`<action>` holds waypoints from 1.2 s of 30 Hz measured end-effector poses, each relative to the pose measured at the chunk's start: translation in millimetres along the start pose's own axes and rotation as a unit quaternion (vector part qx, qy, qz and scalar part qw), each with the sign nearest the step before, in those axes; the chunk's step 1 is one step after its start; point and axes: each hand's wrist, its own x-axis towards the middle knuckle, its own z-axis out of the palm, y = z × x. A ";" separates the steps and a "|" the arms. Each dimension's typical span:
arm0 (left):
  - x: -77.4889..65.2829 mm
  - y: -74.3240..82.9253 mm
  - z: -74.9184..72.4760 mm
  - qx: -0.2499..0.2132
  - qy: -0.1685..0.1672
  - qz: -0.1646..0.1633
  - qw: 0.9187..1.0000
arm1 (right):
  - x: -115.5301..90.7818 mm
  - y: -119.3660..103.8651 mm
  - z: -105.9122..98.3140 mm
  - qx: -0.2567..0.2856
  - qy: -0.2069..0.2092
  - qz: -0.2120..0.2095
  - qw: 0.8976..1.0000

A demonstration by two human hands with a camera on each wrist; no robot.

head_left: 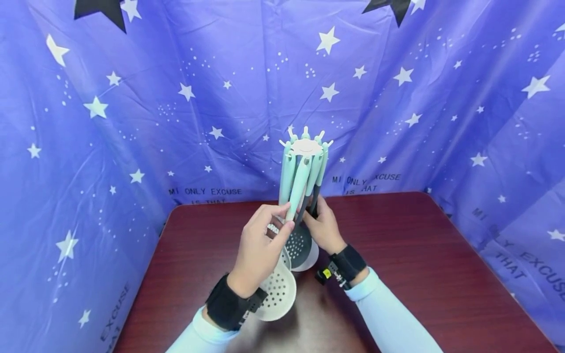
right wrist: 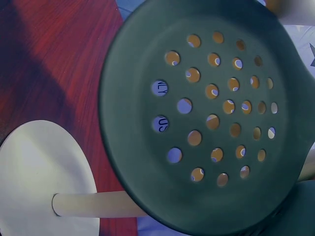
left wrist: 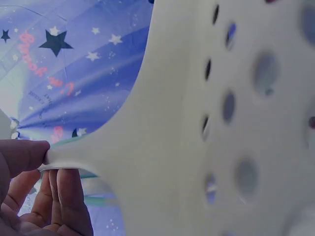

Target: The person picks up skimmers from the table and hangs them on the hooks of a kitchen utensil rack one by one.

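A utensil stand with a white hooked top holds several kitchen utensils with mint handles. My left hand pinches the lower handle of a cream skimmer between thumb and fingers; its handle top is up at the hooks. In the left wrist view, the perforated cream bowl fills most of the picture. My right hand grips a dark-shafted utensil on the stand's right side, its fingertips partly hidden. A dark green skimmer hangs in front of the right wrist camera.
The white round base and pole of the stand show in the right wrist view. All of this is over a reddish-brown table. A blue star-patterned curtain encloses the table's back and sides.
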 end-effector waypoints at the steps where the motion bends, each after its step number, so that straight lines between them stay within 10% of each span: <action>1: -0.7 0.4 1.8 -0.004 -0.004 -0.008 1.000 | -0.2 0.0 -0.1 0.001 -0.002 0.000 1.000; 20: -0.1 -15.6 17.9 -0.092 -0.059 -0.076 0.991 | 6.5 -5.8 4.1 -0.022 0.000 0.019 1.000; 28: 16.0 -38.6 2.2 -0.085 -0.060 -0.056 0.993 | 15.8 5.3 -0.7 -0.022 -0.015 -0.002 1.000; 36: 34.5 -72.9 -28.0 -0.059 0.010 -0.043 0.997 | 13.8 3.1 -13.4 0.020 -0.022 -0.012 0.999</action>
